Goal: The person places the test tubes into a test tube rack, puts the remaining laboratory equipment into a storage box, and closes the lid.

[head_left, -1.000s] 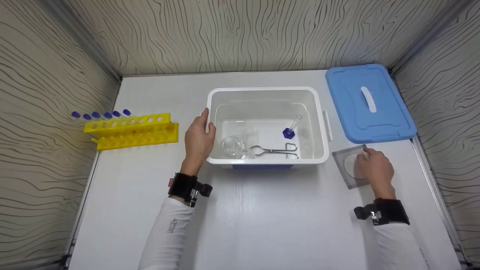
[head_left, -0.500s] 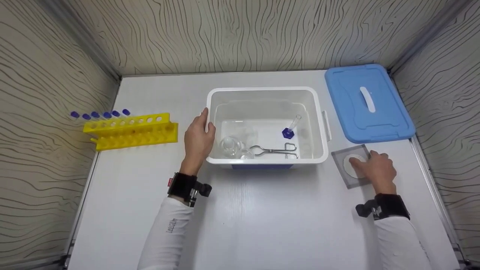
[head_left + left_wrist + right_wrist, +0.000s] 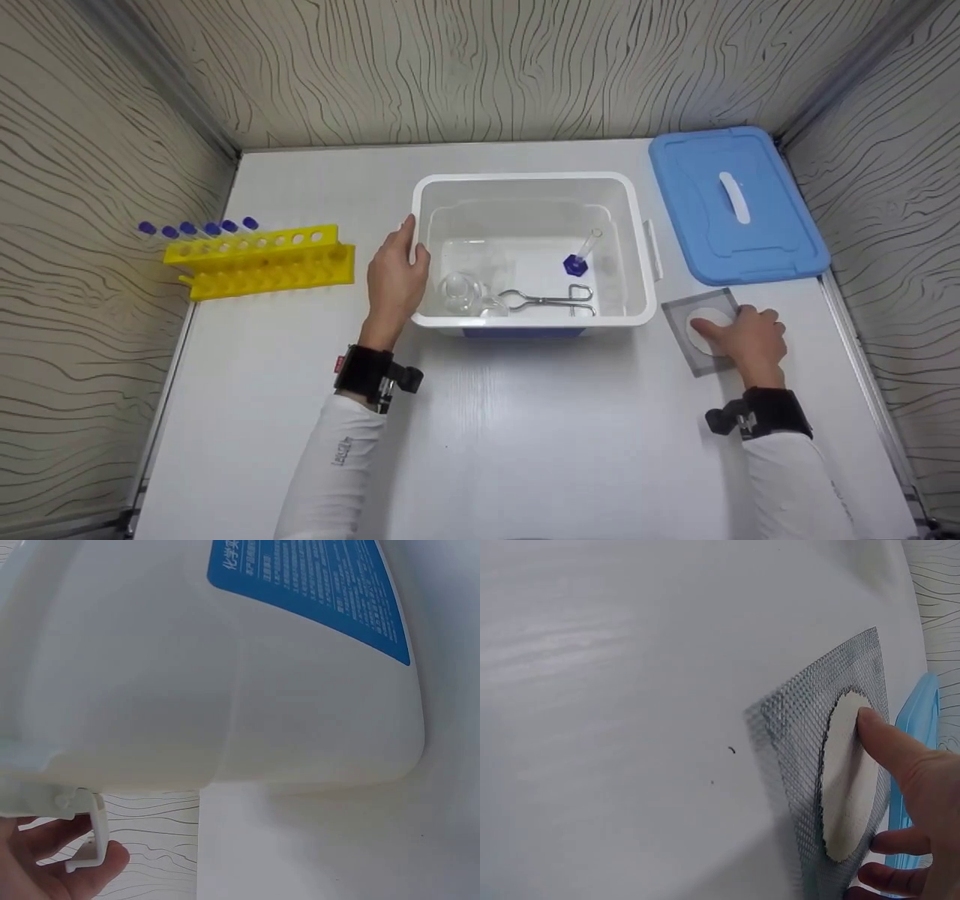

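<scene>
My left hand (image 3: 396, 274) rests at the left rim of the white storage box (image 3: 529, 177), its fingers fairly straight and thumb apart; in the left wrist view they surround the box's white side latch (image 3: 96, 829). My right hand (image 3: 752, 339) holds a square wire gauze (image 3: 679, 311) by its right side. In the right wrist view the thumb presses the white round centre (image 3: 844, 787), while the other fingers curl at the edge, partly hidden. Inside the box lie metal crucible tongs (image 3: 551, 301), clear glassware (image 3: 459, 291) and a glass cylinder with a purple base (image 3: 576, 265).
A blue lid (image 3: 750, 232) with a white handle lies at the back right, just beyond the gauze. At the left stands a yellow test tube rack (image 3: 262, 259) with several purple-capped tubes (image 3: 212, 229) beside its back. Patterned walls (image 3: 480, 75) enclose the table.
My right hand has shifted from the gauze's upper edge to its right side, with the thumb now over the white centre. The left hand has stayed at the box.
</scene>
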